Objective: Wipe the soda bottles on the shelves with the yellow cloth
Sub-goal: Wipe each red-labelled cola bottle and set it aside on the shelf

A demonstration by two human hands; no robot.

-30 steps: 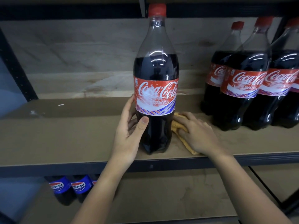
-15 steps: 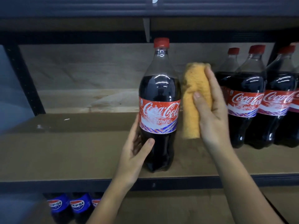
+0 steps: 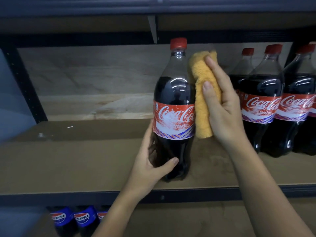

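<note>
A tall Coca-Cola bottle (image 3: 174,93) with a red cap stands upright on the brown shelf board (image 3: 85,161). My left hand (image 3: 150,166) grips its lower body, thumb across the front. My right hand (image 3: 224,106) holds the folded yellow cloth (image 3: 203,93), thumb on its front, and presses it against the bottle's right side from the neck down to the label.
Three more Coca-Cola bottles (image 3: 263,103) stand close together at the right of the same shelf. Pepsi bottles (image 3: 82,219) show on the shelf below at the left. A dark upright post (image 3: 22,82) frames the left side, and a shelf beam runs overhead.
My right hand lifted the yellow cloth off the shelf board and brought it up against the bottle's right side. My left hand slid a little lower on the bottle.
</note>
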